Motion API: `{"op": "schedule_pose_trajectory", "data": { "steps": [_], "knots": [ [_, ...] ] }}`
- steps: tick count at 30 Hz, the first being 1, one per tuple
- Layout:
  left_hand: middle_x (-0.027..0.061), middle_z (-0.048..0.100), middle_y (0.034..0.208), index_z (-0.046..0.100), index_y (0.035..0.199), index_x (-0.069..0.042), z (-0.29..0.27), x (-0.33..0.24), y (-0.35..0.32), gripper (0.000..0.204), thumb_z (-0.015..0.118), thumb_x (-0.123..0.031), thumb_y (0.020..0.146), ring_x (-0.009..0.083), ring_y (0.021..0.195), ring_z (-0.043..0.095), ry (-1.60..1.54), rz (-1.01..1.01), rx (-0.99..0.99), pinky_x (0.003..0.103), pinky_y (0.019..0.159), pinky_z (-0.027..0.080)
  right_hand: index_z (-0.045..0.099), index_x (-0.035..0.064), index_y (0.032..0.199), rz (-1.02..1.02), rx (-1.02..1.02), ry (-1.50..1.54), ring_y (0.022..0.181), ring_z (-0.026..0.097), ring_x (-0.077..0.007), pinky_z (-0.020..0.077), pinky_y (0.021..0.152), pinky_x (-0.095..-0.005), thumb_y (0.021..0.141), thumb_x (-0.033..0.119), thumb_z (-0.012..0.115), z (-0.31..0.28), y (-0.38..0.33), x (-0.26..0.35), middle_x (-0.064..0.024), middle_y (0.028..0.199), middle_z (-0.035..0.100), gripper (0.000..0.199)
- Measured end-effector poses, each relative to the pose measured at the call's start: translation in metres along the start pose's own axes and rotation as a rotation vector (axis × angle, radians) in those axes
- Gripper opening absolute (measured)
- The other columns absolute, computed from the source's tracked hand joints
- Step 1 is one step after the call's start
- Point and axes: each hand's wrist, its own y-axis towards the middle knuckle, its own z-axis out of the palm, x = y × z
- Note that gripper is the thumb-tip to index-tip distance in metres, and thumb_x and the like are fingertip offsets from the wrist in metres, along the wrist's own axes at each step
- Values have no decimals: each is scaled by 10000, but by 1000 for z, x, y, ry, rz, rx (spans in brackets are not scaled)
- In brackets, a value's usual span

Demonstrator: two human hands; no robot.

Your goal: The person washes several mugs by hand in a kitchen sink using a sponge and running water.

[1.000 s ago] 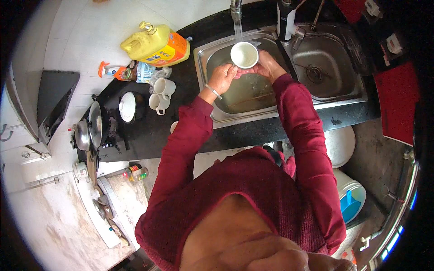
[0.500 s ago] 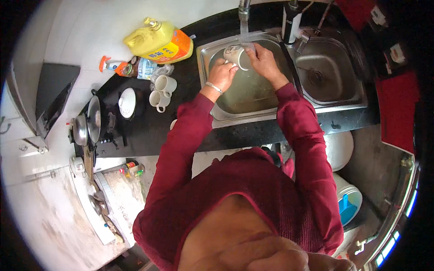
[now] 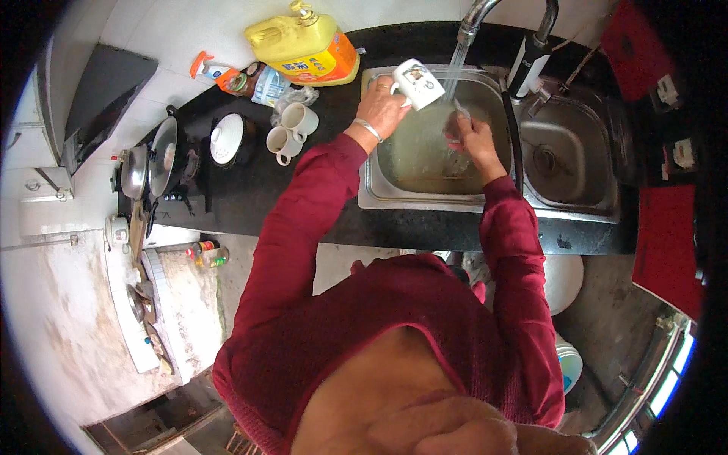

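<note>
By its handle, a white mug with a dark printed picture is gripped in my left hand, tilted over the far left rim of the sink. My right hand is lower and apart from the mug, above the left basin. Its fingers are closed around something pale and wet, too blurred to name. Water runs from the tap beside the mug and down onto that pale thing. Cloudy water stands in this basin.
Two white mugs stand on the black counter left of the sink. Behind them are a yellow jug with a pump and a spray bottle. A white lid and pans lie farther left. The right basin adjoins.
My hands have parted. My left hand has carried the mug leftward, out of the water stream, and turned it. My right hand has let go of the mug and moved lower right.
</note>
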Motion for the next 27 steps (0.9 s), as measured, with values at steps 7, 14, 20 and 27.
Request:
{"op": "schedule_pose_trajectory", "data": {
  "steps": [7, 14, 20, 27],
  "knots": [
    [47, 539, 739, 549, 737, -6, -25, 29, -67, 282, 519, -260, 855, 107, 629, 535, -1363, -1146, -7, 263, 566, 494, 545, -51, 968, 129, 14, 176, 743, 602, -214, 527, 532, -288, 847, 294, 502, -19, -3, -7, -112, 891, 579, 368],
    [77, 564, 780, 515, 796, -43, -101, 50, -180, 267, 478, -295, 875, 147, 673, 550, -1388, -1288, -377, 318, 663, 506, 504, -2, 1062, 145, -67, 158, 852, 571, -201, 533, 572, -320, 830, 281, 527, -15, -4, -11, -98, 959, 563, 366],
    [74, 548, 728, 486, 751, -51, -115, 81, -264, 291, 471, -317, 868, 157, 639, 535, -1166, -1537, -555, 322, 641, 497, 504, 13, 1087, 175, 43, 199, 845, 595, -209, 511, 588, -300, 851, 255, 510, -4, 6, -19, -89, 996, 582, 338],
    [105, 530, 786, 458, 787, -36, -91, 100, -314, 298, 467, -329, 843, 187, 675, 519, -1180, -1748, -703, 354, 675, 493, 526, 36, 1068, 187, 65, 162, 833, 607, -184, 494, 600, -309, 864, 257, 493, 12, 1, -5, -65, 958, 610, 302]
  ]
}}
